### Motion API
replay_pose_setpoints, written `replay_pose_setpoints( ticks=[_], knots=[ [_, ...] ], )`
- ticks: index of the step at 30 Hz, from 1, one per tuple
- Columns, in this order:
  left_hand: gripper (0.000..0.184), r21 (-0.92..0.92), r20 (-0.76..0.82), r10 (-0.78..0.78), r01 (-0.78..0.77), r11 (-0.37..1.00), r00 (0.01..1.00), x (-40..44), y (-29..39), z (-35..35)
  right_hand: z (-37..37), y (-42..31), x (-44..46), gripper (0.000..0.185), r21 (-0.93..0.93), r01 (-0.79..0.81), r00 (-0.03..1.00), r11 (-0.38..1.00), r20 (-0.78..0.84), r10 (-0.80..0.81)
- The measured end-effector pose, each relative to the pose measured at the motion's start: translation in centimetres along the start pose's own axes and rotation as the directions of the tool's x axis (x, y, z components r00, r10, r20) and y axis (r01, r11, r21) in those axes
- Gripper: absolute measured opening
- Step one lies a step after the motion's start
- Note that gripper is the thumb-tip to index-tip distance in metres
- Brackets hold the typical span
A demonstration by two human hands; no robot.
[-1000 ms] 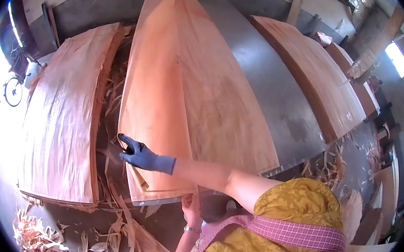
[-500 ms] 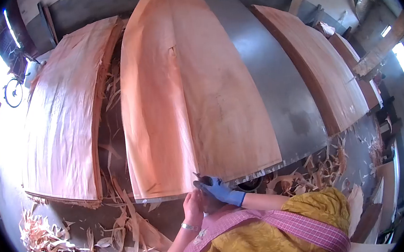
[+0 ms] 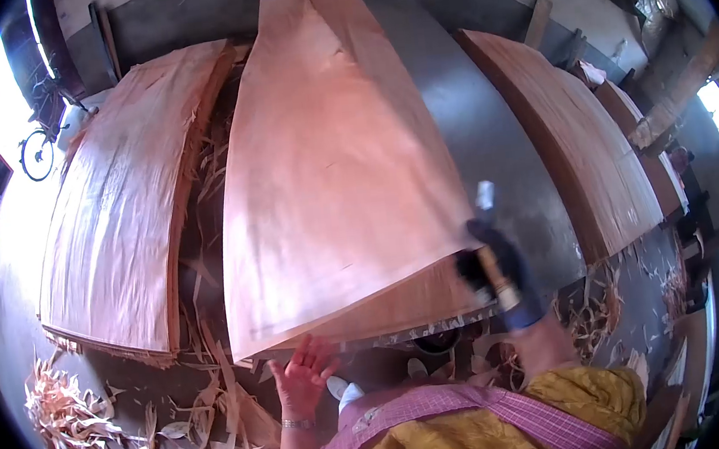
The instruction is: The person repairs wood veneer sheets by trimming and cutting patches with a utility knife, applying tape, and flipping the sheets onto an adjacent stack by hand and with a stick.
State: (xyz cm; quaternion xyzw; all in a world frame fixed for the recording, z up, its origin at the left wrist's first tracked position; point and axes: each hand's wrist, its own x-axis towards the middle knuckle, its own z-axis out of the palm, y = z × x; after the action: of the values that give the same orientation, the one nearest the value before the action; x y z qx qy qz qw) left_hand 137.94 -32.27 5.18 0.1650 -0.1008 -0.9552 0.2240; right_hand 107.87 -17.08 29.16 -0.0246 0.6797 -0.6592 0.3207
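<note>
A wide, thin sheet of wood veneer spreads over the middle of the table. Its near edge slants up to the right, and a second veneer sheet shows underneath. My bare left hand, a band at the wrist, is open with spread fingers just below the near left edge. My right hand, in a blue and dark glove, is blurred by motion at the veneer's right corner. It is closed around a tool with a tan handle and pale tip; its kind is unclear.
Veneer stacks stand on the left and right. Grey metal tabletop shows beside the middle sheets. Wood shavings lie in heaps on the floor. A bicycle stands at the far left.
The folded-up left part of the veneer now lies across to the right. My hands have parted: the right swung right and forward, the left opened and moved slightly left.
</note>
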Motion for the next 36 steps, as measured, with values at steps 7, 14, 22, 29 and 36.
replay_pose_setpoints(
  ticks=[7,14,22,29,36],
  knots=[
    [0.087,-0.162,-0.054,0.527,-0.528,0.834,0.848,0.3,-2.5,-2.6,-19.3,0.5,7.0,0.022,0.154,-0.172,0.968,0.973,0.208,0.139],
    [0.049,0.127,-0.249,0.631,-0.621,0.773,0.735,-3.1,-9.9,-0.9,-39.2,8.0,9.6,0.016,0.304,-0.137,0.983,0.943,0.161,0.091],
    [0.027,0.368,-0.301,0.554,-0.442,0.818,0.776,-4.7,-21.1,-9.0,-56.0,17.3,5.6,0.01,0.119,-0.223,0.973,0.968,-0.029,0.228],
    [0.019,0.532,-0.505,0.611,-0.338,0.776,0.61,11.8,-19.8,-3.3,-57.9,17.8,15.7,0.034,-0.221,-0.252,0.967,0.942,-0.087,0.238],
    [0.012,0.455,-0.539,0.511,-0.279,0.846,0.669,20.9,-22.3,3.4,-63.3,22.5,22.0,0.042,-0.938,0.023,0.91,0.345,-0.123,-0.395]
  ],
)
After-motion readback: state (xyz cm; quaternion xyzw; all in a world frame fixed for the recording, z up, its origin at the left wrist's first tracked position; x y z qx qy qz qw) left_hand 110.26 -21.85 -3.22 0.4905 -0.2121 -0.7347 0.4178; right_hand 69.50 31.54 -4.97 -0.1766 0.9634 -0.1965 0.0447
